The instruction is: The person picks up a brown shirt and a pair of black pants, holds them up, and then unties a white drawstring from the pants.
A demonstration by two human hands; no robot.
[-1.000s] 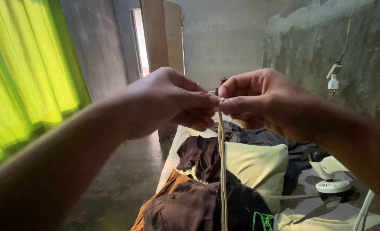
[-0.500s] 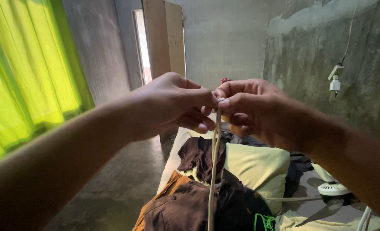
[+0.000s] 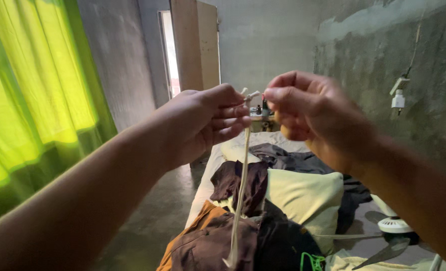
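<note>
Now the fingers [image 3: 233, 111] of the left hand [image 3: 203, 120] pinch the pale cord [image 3: 242, 175] at its top, hanging above the bed [image 3: 203, 185], while the right hand [image 3: 308, 113], curled, fingers narrow, has drawn slightly away from the cord.

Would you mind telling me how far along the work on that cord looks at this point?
Done: the pale cord is lifted, its top end pinched between the left hand and right hand, with a short stub poking out between them. In hand: both sets of fingertips work at that top end; whether a knot is formed is hidden. Left: the rest hangs loose over the clothes on the bed.
</note>
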